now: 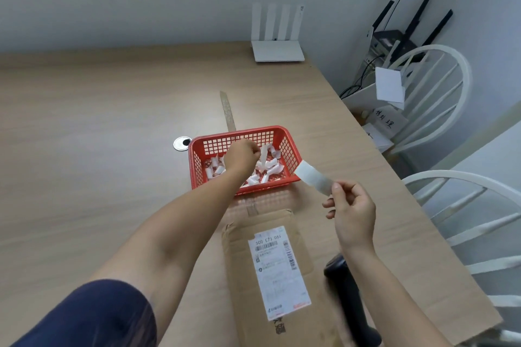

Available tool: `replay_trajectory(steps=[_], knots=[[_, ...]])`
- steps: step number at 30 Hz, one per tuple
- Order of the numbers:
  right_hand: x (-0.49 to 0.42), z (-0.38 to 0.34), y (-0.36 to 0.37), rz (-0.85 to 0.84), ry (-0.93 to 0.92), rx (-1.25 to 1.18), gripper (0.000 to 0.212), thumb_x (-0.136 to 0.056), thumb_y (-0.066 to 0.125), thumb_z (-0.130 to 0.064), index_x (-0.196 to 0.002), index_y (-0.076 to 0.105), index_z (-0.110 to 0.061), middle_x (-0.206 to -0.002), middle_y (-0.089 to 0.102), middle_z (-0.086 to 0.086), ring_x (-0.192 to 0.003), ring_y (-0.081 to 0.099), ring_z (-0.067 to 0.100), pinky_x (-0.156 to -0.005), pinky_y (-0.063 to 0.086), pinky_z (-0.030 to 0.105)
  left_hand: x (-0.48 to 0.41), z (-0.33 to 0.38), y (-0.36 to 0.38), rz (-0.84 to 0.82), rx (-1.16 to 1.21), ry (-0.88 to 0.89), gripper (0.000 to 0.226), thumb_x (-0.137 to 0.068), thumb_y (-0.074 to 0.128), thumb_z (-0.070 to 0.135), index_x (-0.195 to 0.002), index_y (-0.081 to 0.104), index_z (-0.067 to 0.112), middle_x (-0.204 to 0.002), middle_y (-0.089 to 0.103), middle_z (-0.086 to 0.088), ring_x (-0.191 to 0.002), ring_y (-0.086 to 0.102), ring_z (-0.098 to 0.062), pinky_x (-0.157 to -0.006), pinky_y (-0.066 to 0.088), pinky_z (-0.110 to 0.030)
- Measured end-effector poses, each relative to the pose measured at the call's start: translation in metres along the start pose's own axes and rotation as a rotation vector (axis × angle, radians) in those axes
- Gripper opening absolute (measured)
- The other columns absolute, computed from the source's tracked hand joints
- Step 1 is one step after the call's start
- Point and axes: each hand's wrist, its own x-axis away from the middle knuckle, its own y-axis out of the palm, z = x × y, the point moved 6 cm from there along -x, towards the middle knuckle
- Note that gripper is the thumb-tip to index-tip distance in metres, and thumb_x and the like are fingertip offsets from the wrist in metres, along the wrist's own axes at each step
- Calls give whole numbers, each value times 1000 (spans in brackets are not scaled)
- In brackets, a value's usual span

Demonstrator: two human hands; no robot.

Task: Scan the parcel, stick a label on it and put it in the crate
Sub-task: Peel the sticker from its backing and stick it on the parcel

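Observation:
A flat brown cardboard parcel [270,270] lies on the table near me, a white shipping label with barcodes on its top. Beyond it stands a red plastic basket [284,138] holding several white paper strips. My left hand [242,156] reaches into the basket, fingers pinched on a white strip [263,153] over the pile. My right hand [352,205] is raised right of the basket, pinching the end of a white label strip [313,176] that sticks out up and to the left. A black handheld scanner [349,301] lies on the table beside the parcel, partly hidden under my right forearm.
A white router [277,49] stands at the table's far edge. A round metal cable port [182,143] sits left of the basket. A strip of tape [227,110] lies on the tabletop. White chairs [439,98] and a box with papers stand off the right table edge.

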Motion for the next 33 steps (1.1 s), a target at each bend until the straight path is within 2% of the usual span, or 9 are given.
replay_trajectory(steps=[4, 8, 12, 13, 15, 17, 23, 28, 33], knots=[[-6, 9, 5, -35, 15, 12, 24, -89, 52, -8, -72, 55, -25, -65, 59, 2, -46, 57, -2, -37, 43, 12, -3, -8, 5, 1, -73, 24, 12, -81, 63, 17, -90, 68, 12, -94, 72, -7, -87, 64, -24, -64, 49, -32], [-7, 15, 8, -18, 15, 69, 26, -88, 52, -10, -71, 54, -29, -68, 60, 0, -48, 58, -3, -37, 45, 14, 11, -15, 3, -18, 23, 16, 17, -81, 66, 20, -94, 64, 10, -95, 71, -8, -84, 64, -21, -72, 55, -36], [1, 13, 14, -9, -21, 159, 22, -88, 52, -12, -73, 54, -28, -74, 61, -6, -62, 63, 13, -55, 54, 35, 59, -7, 4, -66, 218, 63, 15, -84, 63, 20, -91, 67, 7, -91, 72, -10, -80, 65, -18, -75, 56, -32], [4, 10, 17, -15, -50, 186, 17, -88, 52, -12, -77, 55, -24, -76, 62, -5, -66, 62, 17, -58, 54, 35, 76, -2, 5, -80, 270, 79, 16, -84, 62, 20, -92, 68, 8, -89, 71, -9, -76, 64, -15, -73, 56, -29], [13, 5, 22, -34, -137, 252, 9, -87, 53, -10, -84, 59, -15, -82, 65, 3, -69, 59, 17, -60, 48, 15, 112, 11, 9, -123, 387, 106, 16, -85, 61, 21, -92, 69, 9, -81, 71, -5, -69, 63, -10, -65, 53, -21], [25, 2, 28, -70, -220, 303, 7, -87, 54, -8, -87, 61, -11, -85, 64, 4, -71, 57, 15, -59, 38, 6, 146, 20, 13, -144, 538, 90, 18, -86, 60, 22, -93, 72, 10, -78, 70, 0, -70, 66, -11, -60, 54, -20], [59, 2, 31, -240, -364, 356, 8, -84, 57, -4, -83, 62, -10, -79, 61, 0, -68, 54, 11, -61, 41, 4, 205, 15, 22, -59, 925, -118, 21, -89, 55, 18, -102, 71, 15, -95, 74, -1, -88, 70, -10, -67, 58, -23], [78, -4, 25, -322, -482, 353, 16, -80, 61, -1, -94, 68, -7, -91, 67, 9, -80, 62, 20, -68, 52, 28, 221, 15, 21, 59, 1034, -234, 16, -87, 58, 12, -94, 68, 2, -86, 70, -9, -79, 66, -14, -67, 57, -23], [94, -5, 22, -425, -543, 318, 25, -78, 63, -1, -103, 67, -6, -97, 66, 8, -88, 61, 19, -73, 51, 26, 227, 8, 16, 111, 1057, -269, 6, -84, 62, 14, -81, 62, 9, -76, 65, -3, -74, 62, -14, -69, 52, -27]])
